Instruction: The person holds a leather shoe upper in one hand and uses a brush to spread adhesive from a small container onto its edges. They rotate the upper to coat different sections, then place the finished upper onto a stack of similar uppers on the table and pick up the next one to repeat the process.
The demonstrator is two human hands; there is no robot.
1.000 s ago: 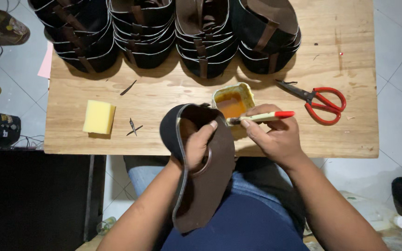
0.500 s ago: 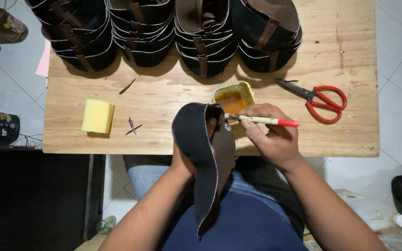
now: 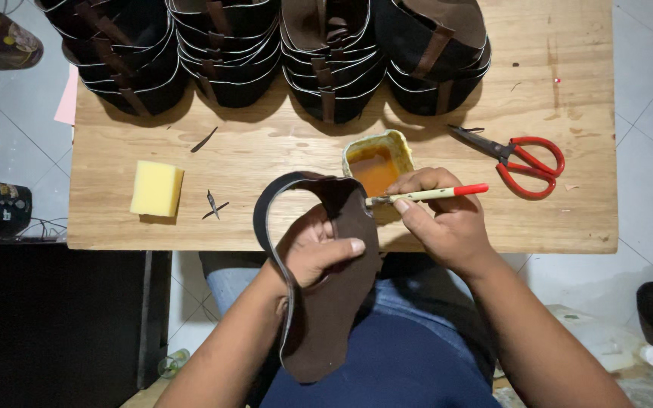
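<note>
Leather, dark brown and cut to a long curved shape, fills the middle of the view: the leather piece (image 3: 334, 302) is pinched by the left hand (image 3: 313, 253), thumb across its inner face and fingers behind, while its lower end droops over the lap toward six o'clock. It bends and curls freely, so I judge it light, soft and limp rather than stiff; it looks safest gripped near the upper edge, close to where the work goes on, since anything unsupported sags. The right hand (image 3: 447, 223) is closed around a thin brush (image 3: 428, 195) with a pale shaft and red end, held like a pen, its tip touching the piece's edge at about one o'clock from the left hand. Just beyond the brush tip sits one small yellow tub (image 3: 376, 166) of orange liquid, open and probably easy to tip. On the wooden table (image 3: 304, 147) I count one yellow sponge (image 3: 157, 188) at nine o'clock, one pair of red-handled scissors (image 3: 519, 155) at three o'clock, and a few dark scraps (image 3: 213, 204) between sponge and tub. Along the far edge at twelve o'clock stand four stacks of finished dark pieces (image 3: 266, 60); how many are in each stack I cannot tell.
</note>
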